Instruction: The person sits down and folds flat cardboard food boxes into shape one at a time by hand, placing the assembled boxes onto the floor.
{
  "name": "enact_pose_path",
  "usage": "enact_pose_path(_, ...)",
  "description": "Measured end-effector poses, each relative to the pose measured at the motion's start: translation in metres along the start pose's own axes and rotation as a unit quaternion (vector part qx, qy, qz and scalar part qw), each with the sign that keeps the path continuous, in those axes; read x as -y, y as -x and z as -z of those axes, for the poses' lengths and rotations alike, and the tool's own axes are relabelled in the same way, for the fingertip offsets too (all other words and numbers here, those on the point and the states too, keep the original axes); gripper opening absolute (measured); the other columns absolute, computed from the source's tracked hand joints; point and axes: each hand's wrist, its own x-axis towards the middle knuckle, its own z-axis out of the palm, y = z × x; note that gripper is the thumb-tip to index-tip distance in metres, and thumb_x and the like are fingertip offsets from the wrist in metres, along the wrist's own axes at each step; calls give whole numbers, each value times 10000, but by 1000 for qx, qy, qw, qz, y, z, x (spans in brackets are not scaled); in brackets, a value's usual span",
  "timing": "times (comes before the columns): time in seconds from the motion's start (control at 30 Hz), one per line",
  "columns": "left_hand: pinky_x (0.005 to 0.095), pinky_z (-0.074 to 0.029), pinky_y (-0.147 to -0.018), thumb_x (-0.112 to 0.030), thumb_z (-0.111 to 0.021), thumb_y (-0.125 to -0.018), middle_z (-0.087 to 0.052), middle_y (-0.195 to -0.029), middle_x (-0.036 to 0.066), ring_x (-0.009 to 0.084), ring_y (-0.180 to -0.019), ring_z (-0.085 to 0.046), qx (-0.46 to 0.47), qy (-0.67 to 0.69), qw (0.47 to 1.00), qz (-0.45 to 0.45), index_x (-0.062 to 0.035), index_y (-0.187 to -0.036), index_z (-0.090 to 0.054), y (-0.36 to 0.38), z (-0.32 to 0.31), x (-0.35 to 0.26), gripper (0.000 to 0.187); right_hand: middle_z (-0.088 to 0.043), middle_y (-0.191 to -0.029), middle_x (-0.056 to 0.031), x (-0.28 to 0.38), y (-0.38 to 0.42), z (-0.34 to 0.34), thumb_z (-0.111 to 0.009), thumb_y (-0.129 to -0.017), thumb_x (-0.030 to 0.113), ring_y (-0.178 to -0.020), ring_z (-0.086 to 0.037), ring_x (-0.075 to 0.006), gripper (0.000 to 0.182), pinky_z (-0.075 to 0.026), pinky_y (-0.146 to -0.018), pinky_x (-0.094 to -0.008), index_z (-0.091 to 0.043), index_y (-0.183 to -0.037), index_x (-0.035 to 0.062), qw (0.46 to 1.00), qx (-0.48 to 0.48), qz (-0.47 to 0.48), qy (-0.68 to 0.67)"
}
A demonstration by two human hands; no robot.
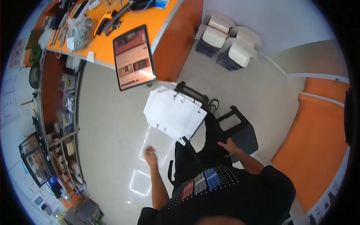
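Observation:
A flat white cardboard box blank point(174, 112) with notched edges and small slots lies in front of my knees, seemingly over a black stool frame point(189, 92). Below its left corner, my left hand point(150, 154) hangs over the floor, its fingers loosely curled and apart from the cardboard. No object shows in it. Resting near my right thigh, my right hand point(229, 146) has its thumb and a finger stretched out and holds nothing visible. Beside that hand stands a black plastic stool point(242, 129).
A tablet point(134, 58) leans at the edge of an orange desk point(159, 15) carrying tools and a plastic bag point(79, 33). Stacked white box pieces point(234, 54) stand by the back wall. Shelves point(62, 112) line the left; an orange panel point(307, 142) is at right.

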Motion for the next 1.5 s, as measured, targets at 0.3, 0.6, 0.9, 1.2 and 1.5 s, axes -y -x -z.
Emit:
enact_pose_path(0.3,455,-501,-877,-486,-455,-1016,-671,-1110,252,370,-1010,-659,402,-166,891,130,-15,-1259,-580,207,-63,97,545,-607,-1197,-362,-71,31,8,-579,-969,470,-1159,-595,-484,618,-465,-1001,-475,-534,-1202,-100,964,-227,61,122)
enact_pose_path(0.6,484,-483,-752,-516,-354,-1029,-697,-867,262,336,-833,-654,264,-54,948,167,54,-1024,-679,328,-44,65,656,-619,-906,-185,-17,122,56,-605,-979,299,-837,-612,-288,302,-477,-749,-392,-552,-963,1,934,-148,247,212)
enact_pose_path(0.9,512,-494,-786,-349,-409,-989,-686,-935,263,394,-889,-643,275,-142,891,334,-11,-1115,-654,413,-143,10,436,-610,-1217,-287,-44,-155,225,-651,-907,502,-1179,-590,-413,623,-492,-957,-476,-563,-1257,-5,929,-245,7,276)
enact_pose_path(1.2,539,-505,-820,-183,-464,-950,-674,-1003,264,452,-945,-633,259,-131,886,362,-76,-1207,-628,393,-222,33,323,-637,-1199,-234,-129,-271,244,-608,-935,495,-1103,-629,-350,704,-518,-942,-461,-523,-1344,-71,990,-60,-82,-102)
enact_pose_path(1.5,471,-497,-794,-159,-558,-929,-660,-914,217,382,-869,-629,-5,274,874,402,19,-1080,-620,347,-232,38,242,-649,-1170,-208,-66,-288,204,-597,-950,467,-1076,-635,-318,638,-523,-911,-447,-558,-1303,-63,995,-45,9,-93)
